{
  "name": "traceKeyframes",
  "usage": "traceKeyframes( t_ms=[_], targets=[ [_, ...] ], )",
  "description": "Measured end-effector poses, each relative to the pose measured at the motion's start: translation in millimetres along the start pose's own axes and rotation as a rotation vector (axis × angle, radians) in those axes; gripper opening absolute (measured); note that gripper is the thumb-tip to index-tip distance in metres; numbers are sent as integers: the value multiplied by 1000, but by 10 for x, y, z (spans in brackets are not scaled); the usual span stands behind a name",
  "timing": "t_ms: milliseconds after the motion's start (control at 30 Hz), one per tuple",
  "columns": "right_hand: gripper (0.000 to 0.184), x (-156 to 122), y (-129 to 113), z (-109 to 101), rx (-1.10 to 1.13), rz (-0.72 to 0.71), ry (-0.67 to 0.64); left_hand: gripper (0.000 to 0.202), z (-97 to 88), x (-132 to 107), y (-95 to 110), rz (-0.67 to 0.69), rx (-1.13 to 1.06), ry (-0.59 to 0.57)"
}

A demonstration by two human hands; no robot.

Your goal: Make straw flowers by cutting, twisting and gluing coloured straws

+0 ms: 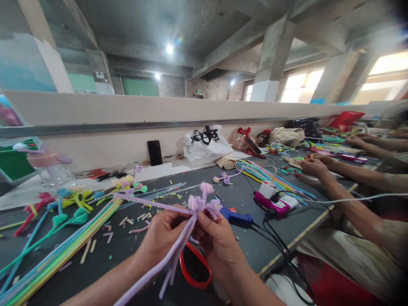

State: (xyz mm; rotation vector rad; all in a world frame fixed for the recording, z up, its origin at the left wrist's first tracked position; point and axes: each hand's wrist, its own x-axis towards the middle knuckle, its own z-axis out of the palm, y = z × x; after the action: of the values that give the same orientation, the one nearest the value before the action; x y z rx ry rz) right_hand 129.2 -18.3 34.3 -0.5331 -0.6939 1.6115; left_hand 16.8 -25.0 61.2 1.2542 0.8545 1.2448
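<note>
My left hand (164,236) and my right hand (216,242) are both closed around a bundle of lilac pipe cleaners (178,250) above the dark table (280,229). Their fingertips pinch it just below a small cluster of lilac and pink looped flower heads (202,199). One loose lilac pipe cleaner (143,200) sticks out to the left from the cluster. The stems trail down between my wrists. Red-handled scissors (195,272) lie on the table under my hands.
A blue glue gun (237,217) and a pink and white power strip (274,200) with cables lie right of my hands. Long pipe cleaners (63,250) and finished flowers (76,204) lie at left. Other people's arms (338,187) work at right. A phone (154,152) and a white bag (205,144) stand by the wall.
</note>
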Motion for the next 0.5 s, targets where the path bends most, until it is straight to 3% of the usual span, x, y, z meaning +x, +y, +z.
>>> traceKeyframes(
  t_ms=[300,500],
  targets=[
    [21,-2,-28,6,-62,-12,-27,10,-147,15,-48,183,285,-58],
    [19,-29,-19,29,-30,-67,-2,20,-192,-41,48,192,368,-178]
  ],
)
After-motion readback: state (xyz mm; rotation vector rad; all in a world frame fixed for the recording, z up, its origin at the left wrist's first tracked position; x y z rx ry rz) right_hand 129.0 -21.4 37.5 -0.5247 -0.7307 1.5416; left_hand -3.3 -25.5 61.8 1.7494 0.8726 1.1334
